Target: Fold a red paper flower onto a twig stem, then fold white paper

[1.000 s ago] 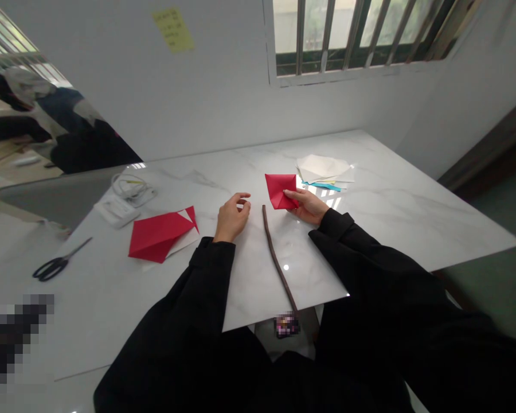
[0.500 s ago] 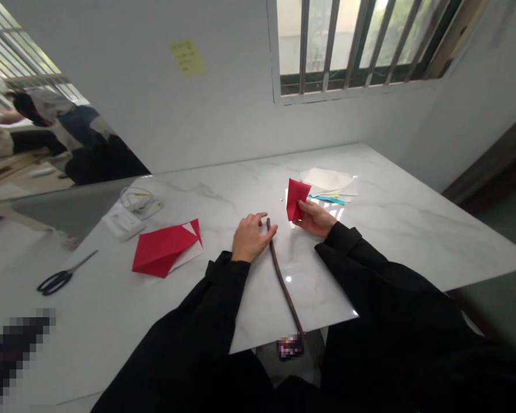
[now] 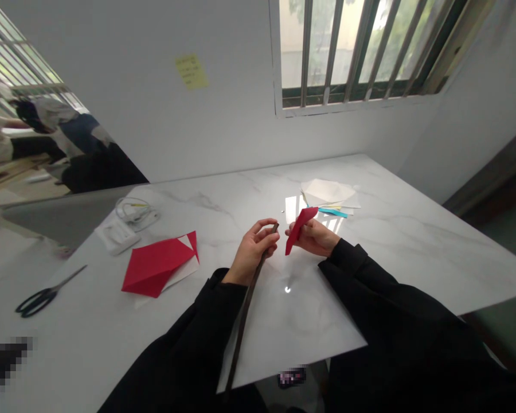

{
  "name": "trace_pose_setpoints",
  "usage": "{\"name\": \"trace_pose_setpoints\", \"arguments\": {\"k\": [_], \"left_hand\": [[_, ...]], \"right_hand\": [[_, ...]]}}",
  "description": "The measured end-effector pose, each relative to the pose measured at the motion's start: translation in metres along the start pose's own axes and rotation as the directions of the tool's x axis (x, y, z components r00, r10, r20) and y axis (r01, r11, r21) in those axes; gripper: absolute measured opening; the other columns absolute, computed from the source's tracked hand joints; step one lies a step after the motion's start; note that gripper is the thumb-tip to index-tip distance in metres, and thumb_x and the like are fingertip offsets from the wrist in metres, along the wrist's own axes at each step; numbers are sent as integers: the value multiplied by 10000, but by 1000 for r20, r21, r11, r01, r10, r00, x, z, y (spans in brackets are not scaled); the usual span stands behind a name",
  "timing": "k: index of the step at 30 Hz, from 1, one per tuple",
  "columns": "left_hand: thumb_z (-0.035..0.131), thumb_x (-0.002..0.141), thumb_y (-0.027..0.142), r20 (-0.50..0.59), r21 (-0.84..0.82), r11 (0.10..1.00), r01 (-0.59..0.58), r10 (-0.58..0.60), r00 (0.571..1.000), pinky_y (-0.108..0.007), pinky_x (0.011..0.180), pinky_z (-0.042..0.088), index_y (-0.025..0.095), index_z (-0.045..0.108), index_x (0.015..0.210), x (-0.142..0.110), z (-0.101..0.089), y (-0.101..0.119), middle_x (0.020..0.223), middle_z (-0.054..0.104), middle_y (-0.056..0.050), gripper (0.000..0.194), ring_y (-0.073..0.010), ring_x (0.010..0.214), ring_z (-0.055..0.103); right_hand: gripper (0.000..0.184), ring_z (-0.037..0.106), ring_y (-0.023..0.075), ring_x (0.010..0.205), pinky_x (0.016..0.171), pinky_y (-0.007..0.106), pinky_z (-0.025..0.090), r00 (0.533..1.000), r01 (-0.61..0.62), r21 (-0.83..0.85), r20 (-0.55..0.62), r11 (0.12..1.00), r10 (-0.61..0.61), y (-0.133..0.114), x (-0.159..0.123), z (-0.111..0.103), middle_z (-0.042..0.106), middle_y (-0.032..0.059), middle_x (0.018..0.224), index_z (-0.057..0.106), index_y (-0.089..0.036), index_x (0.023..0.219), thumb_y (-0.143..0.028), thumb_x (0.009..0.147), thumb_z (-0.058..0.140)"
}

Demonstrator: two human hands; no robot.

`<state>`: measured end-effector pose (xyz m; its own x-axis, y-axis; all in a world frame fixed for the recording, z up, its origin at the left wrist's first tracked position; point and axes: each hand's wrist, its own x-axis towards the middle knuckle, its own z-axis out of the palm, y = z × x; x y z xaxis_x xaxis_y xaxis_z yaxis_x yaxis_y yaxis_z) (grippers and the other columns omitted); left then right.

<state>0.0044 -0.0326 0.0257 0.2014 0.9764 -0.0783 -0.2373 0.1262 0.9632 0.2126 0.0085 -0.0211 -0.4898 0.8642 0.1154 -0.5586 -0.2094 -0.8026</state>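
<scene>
A thin dark stick [image 3: 246, 321] is held in the closed left-hand grip [image 3: 253, 251]; folded red paper [image 3: 298, 230] is pinched in the right-hand grip [image 3: 315, 238], above the marble table [image 3: 413, 252]

Daylight from the barred window [image 3: 348, 51] falls across the marble tabletop [image 3: 413, 252], leaving a bright glare patch [image 3: 293, 209] and only faint shadows; I note wide-angle bending toward the frame edges and a coarse pixelated blur [image 3: 0, 367] low on my left.
</scene>
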Motion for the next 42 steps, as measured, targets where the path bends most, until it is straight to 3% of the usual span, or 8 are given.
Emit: {"name": "trace_pose_setpoints", "arguments": {"k": [4, 8, 11, 16, 24, 29, 35, 42], "left_hand": [[924, 739, 324, 47, -165, 985, 52, -45, 998, -173, 541, 383, 210, 770, 1108, -5, 7, 6, 907, 663, 2, 416, -29, 583, 473], [868, 758, 307, 60, -236, 971, 25, -12, 998, -195, 518, 374, 188, 803, 1073, -8, 10, 7, 918, 693, -18, 343, -29, 550, 450], [857, 791, 309, 83, -215, 977, -5, 23, 996, -220, 577, 441, 215, 827, 1099, -12, 12, 9, 944, 724, -33, 323, -63, 608, 521], [873, 823, 322, 212, -121, 993, 1, 25, 977, -282, 748, 556, 270, 847, 1115, -22, 13, 19, 1055, 785, -73, 297, -173, 872, 693], [909, 795, 284, 281, -102, 994, -36, 63, 958, -277, 775, 564, 286, 868, 1100, -26, 12, 25, 1008, 773, -55, 308, -170, 877, 685], [910, 803, 289, 319, -100, 994, -41, 71, 945, -282, 735, 559, 278, 873, 1089, -28, 13, 25, 1005, 775, -64, 289, -174, 842, 674], [914, 812, 284, 328, -125, 992, -34, 74, 942, -252, 769, 551, 275, 879, 1108, -28, 13, 25, 1018, 781, -59, 298, -158, 869, 677], [905, 826, 230, 327, -123, 992, -18, 58, 943, -224, 762, 530, 258, 866, 1133, -29, 11, 26, 1035, 779, -48, 311, -137, 875, 667]], "right_hand": [[499, 740, 207, 949, 917, 370, 614, 999, -21, 1, 46, 1000, 21, 1, -1, 6, 770, 42, 953, 774, -213, 873, -526, 614, 1063], [471, 711, 188, 877, 856, 343, 597, 997, 1, -28, 71, 1000, 1, 4, 1, 10, 741, 27, 877, 735, -210, 804, -496, 627, 1065], [455, 690, 185, 821, 802, 337, 582, 997, 50, -88, 67, 995, -44, 5, 1, 12, 724, 21, 817, 702, -213, 750, -474, 644, 1060], [416, 695, 187, 758, 765, 359, 595, 997, 80, -169, 33, 982, -76, -4, -2, 18, 726, 13, 799, 717, -243, 733, -461, 634, 1057], [265, 710, 182, 765, 721, 340, 611, 978, 199, -231, 104, 953, -179, -19, -10, 23, 743, 35, 866, 769, -254, 709, -355, 725, 1013], [234, 723, 212, 782, 765, 393, 636, 980, 197, -274, 87, 941, -180, -25, -15, 27, 747, 37, 828, 800, -265, 758, -342, 720, 1018], [217, 717, 203, 767, 741, 366, 635, 973, 226, -298, 116, 927, -199, -25, -15, 26, 749, 35, 792, 805, -267, 720, -355, 751, 1001], [107, 747, 169, 841, 814, 317, 646, 931, 333, -220, 228, 917, -284, -22, -11, 23, 778, 21, 839, 842, -255, 812, -251, 834, 947]]}}
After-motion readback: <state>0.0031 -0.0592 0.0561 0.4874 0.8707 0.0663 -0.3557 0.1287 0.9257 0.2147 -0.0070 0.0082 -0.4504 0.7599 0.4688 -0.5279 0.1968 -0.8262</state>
